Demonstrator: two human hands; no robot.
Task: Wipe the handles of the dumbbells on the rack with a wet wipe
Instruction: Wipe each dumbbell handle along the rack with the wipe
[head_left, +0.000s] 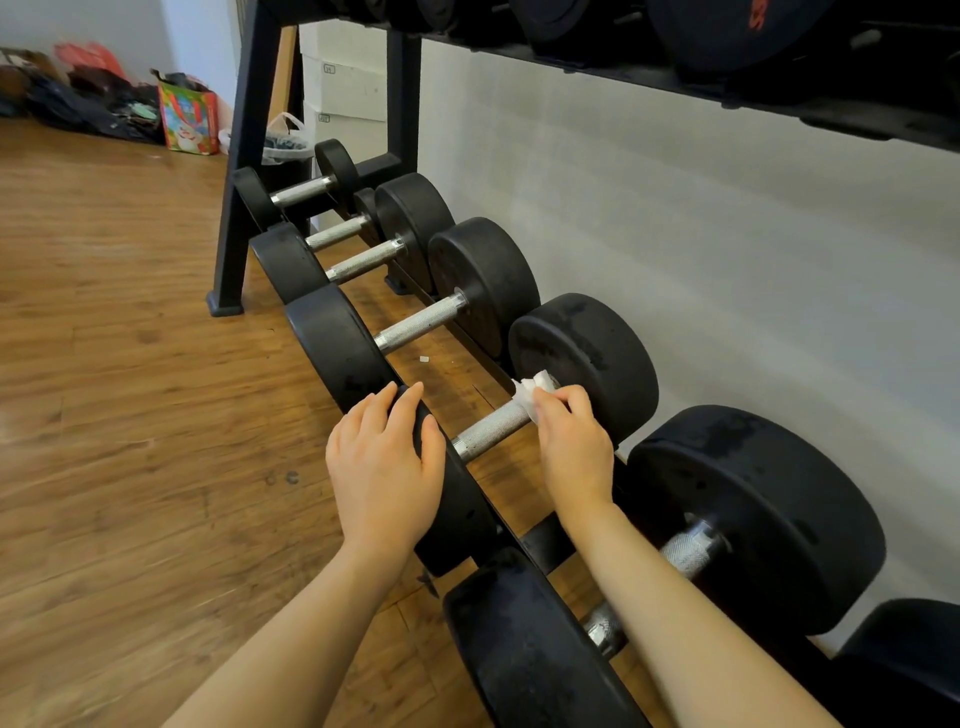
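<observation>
Several black dumbbells with knurled silver handles lie in a row on the low tier of a black rack (244, 156). My right hand (571, 447) grips a white wet wipe (535, 389) wrapped round the far end of one handle (493, 428), close to its rear weight head (587, 358). My left hand (384, 462) rests with straight fingers over the rim of the same dumbbell's front head (457, 499). My right forearm covers part of the handle (685, 553) of the dumbbell to the right.
An upper rack tier (727, 62) with more black dumbbells overhangs at top right. A white wall runs behind the rack. Wooden floor (130, 364) spreads to the left, with bags and a colourful box (188, 119) in the far corner. A small white scrap (424, 359) lies under the rack.
</observation>
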